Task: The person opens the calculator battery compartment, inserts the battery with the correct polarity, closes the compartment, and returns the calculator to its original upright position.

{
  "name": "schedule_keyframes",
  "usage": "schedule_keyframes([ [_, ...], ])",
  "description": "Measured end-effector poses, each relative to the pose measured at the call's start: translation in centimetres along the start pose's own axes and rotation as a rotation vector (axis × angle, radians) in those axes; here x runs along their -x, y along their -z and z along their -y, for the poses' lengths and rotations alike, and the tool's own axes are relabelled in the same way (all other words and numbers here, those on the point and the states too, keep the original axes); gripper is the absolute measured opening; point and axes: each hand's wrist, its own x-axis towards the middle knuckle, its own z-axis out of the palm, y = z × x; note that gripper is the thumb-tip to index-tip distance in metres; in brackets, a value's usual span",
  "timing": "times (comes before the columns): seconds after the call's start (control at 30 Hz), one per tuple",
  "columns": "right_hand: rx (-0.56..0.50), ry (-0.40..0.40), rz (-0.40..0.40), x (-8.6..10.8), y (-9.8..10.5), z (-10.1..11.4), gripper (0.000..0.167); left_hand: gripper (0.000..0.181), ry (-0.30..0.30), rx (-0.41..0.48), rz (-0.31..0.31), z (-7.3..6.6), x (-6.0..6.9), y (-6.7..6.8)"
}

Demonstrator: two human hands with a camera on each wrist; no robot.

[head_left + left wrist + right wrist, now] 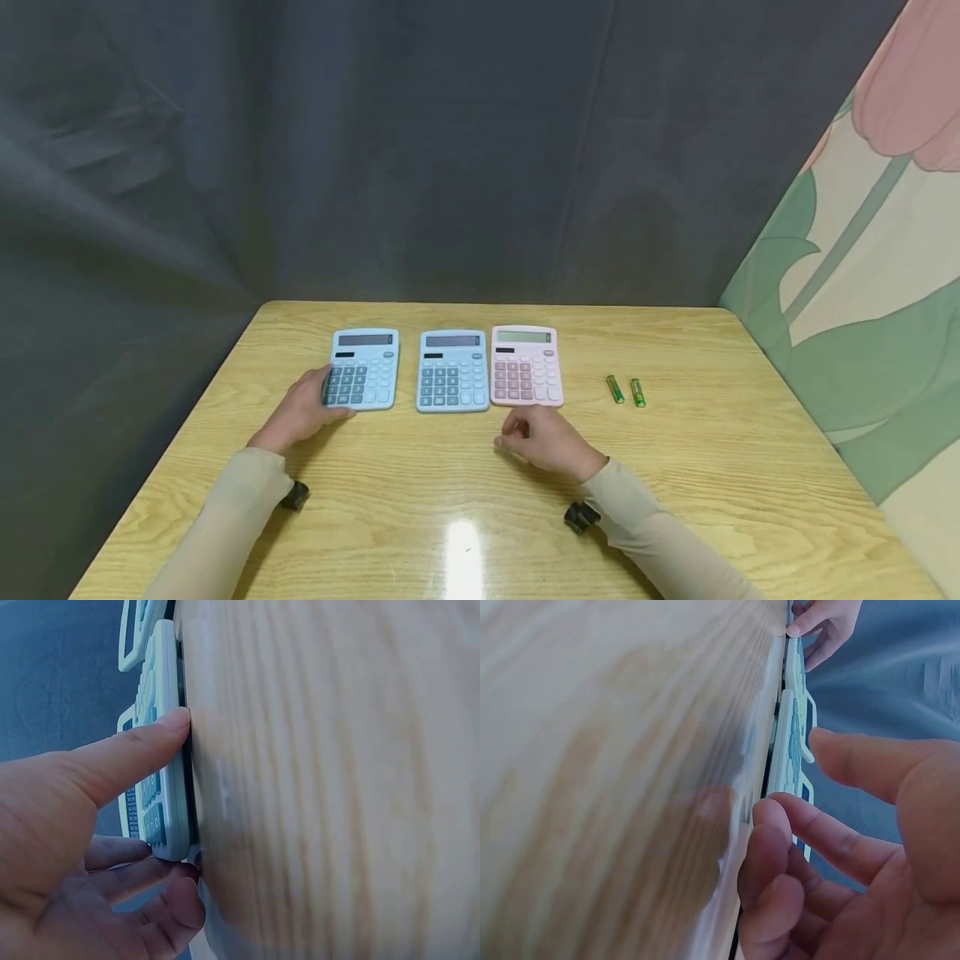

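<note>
Head view: left grip (306, 407) pinches leftmost calculator (375, 367), right grip (547, 439) hangs loosely curled by pink calculator (525, 360).

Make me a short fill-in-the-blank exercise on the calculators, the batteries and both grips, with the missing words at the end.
1. In the head view, the left grip holds the left-end calculator, which is coloured ____.
2. The right-end calculator in the row is coloured ____.
3. Exactly ____ batteries lie on the table, to the right of the calculators.
4. The right grip, near the right-end calculator, holds ____.

Missing words: blue; pink; two; nothing.
</note>
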Motion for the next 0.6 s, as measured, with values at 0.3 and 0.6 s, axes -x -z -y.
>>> schedule_keyframes([
  [0.3, 0.004, 0.017, -0.020, -0.1, 0.1, 0.0, 0.011, 0.094, -0.031, -0.074, -0.016, -1.1, 0.6, 0.0],
  [0.6, 0.037, 0.016, -0.076, -0.3, 0.5, 1.0, 0.009, 0.057, -0.222, 0.005, -0.041, -8.8, 2.0, -3.3],
])
